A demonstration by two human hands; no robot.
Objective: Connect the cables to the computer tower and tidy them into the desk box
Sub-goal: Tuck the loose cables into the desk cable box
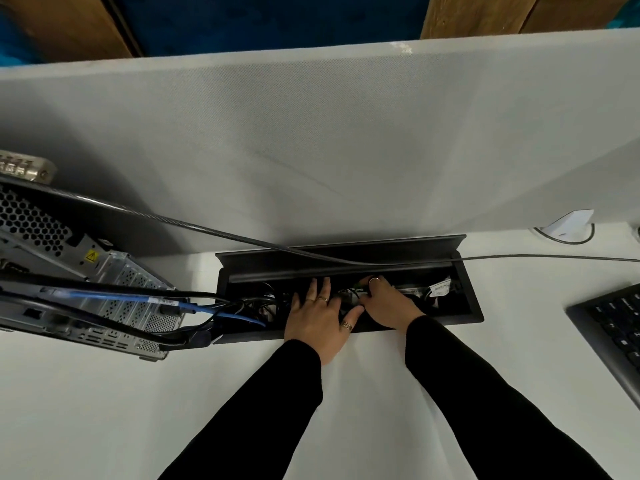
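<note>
The black desk box (pixel 471 306) is sunk into the white desk with its lid (pixel 346 249) standing open at the back. Both my hands are inside it. My left hand (pixel 320 317) lies flat with spread fingers over the cables in the middle. My right hand (pixel 388 303) is curled over cables just to its right; what it grips is hidden. The computer tower (pixel 104 292) lies at the left, rear panel towards the box. Black cables (pixel 138 289) and a blue cable (pixel 207 308) run from it into the box's left end.
A thick grey security cable (pixel 207 226) runs from a lock (pixel 24 169) on the tower across the open lid to the right. A black keyboard (pixel 616 323) sits at the right edge. A white bracket (pixel 568 223) stands by the grey partition (pixel 311 150).
</note>
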